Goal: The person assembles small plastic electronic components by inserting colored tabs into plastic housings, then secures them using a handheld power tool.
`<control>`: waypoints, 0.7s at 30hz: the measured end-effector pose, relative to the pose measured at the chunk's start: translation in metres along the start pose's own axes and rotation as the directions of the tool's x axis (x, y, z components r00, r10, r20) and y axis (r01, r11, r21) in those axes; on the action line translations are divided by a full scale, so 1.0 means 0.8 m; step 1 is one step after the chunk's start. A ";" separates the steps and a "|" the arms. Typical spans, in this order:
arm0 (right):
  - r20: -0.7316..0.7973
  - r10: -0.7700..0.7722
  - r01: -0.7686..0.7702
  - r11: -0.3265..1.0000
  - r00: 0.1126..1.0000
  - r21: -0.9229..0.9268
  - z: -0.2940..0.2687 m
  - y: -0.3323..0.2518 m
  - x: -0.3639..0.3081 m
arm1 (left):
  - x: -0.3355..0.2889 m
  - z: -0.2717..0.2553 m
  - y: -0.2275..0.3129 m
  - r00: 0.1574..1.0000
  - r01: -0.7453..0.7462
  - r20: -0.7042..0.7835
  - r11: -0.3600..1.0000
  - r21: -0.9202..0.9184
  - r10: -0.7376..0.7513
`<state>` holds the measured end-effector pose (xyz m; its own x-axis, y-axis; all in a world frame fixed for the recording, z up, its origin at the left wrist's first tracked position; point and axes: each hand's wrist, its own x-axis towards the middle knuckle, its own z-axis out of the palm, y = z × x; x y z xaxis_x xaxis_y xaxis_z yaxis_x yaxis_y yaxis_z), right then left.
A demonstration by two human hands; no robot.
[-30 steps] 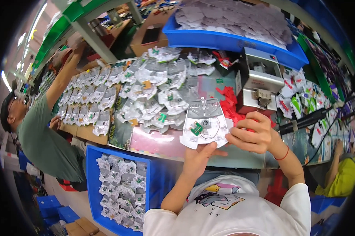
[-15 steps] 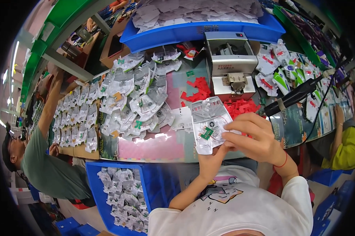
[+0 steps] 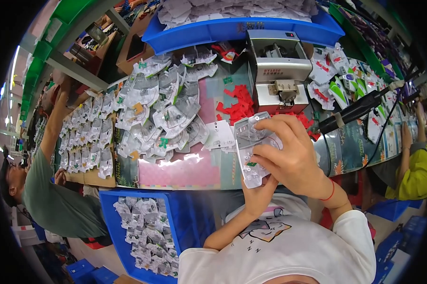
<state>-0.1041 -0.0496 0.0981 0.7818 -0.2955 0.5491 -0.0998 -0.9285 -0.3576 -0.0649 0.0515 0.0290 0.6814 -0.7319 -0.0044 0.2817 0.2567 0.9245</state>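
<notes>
A: Where is the white housing (image 3: pixel 243 152), and which way does it point?

B: It is raised at the near edge of your table (image 3: pixel 185 173). Its long axis runs from your body outward, nearly straight, the far end leaning slightly to your left. The grey end (image 3: pixel 242 128) points away from you, the white end toward you, and the piece looks tilted

A: And how are your hands?

B: Your left hand (image 3: pixel 258 195) grips the white end from below. Your right hand (image 3: pixel 289 154) has its fingers bent over the housing; I cannot tell whether they pinch something. A green board (image 3: pixel 252 164) shows partly beside your right thumb

A: What lies around it?

B: Just to the left is a flat white plate (image 3: pixel 219 136); beyond, red pieces (image 3: pixel 240 102) and a silver machine (image 3: pixel 280 71). Farther left, you have a pile of similar housings (image 3: pixel 161 113)
</notes>
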 end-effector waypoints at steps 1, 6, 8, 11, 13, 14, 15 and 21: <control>0.007 0.004 -0.004 1.000 1.000 0.000 0.001 0.000 0.000 | 0.000 0.000 0.001 1.000 -0.001 -0.001 1.000 -0.022 0.001; -0.150 -0.004 0.021 0.994 0.989 0.111 0.002 0.000 -0.007 | -0.003 0.001 0.008 1.000 0.010 0.003 1.000 -0.029 -0.010; -0.192 -0.077 0.095 0.992 0.978 0.087 -0.003 0.001 -0.017 | -0.008 -0.005 0.002 0.999 0.043 0.012 0.999 0.011 -0.043; -0.223 -0.271 0.306 0.941 0.936 0.143 -0.008 0.008 -0.044 | -0.026 -0.018 -0.030 1.000 0.016 0.015 1.000 0.016 -0.016; -0.221 -0.374 0.420 0.880 0.901 0.221 -0.002 0.011 -0.057 | -0.024 -0.014 -0.014 0.982 0.186 0.016 0.956 -0.228 -0.187; -0.239 -0.418 0.470 0.851 0.876 0.233 0.002 0.008 -0.059 | -0.022 -0.012 -0.003 0.937 0.330 0.049 0.828 -0.453 -0.347; -0.257 -0.462 0.520 0.818 0.849 0.247 0.005 0.008 -0.061 | -0.019 -0.011 0.005 0.946 0.314 0.057 0.853 -0.417 -0.320; -0.255 -0.495 0.557 0.747 0.830 0.364 0.011 0.025 -0.077 | -0.019 -0.001 0.012 0.920 0.336 -0.030 0.828 -0.448 -0.390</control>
<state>-0.1489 -0.0478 0.0509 0.5416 0.1573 0.8258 0.5849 -0.7761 -0.2358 -0.0716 0.0656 0.0377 0.5377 -0.7546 -0.3762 0.7651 0.2491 0.5937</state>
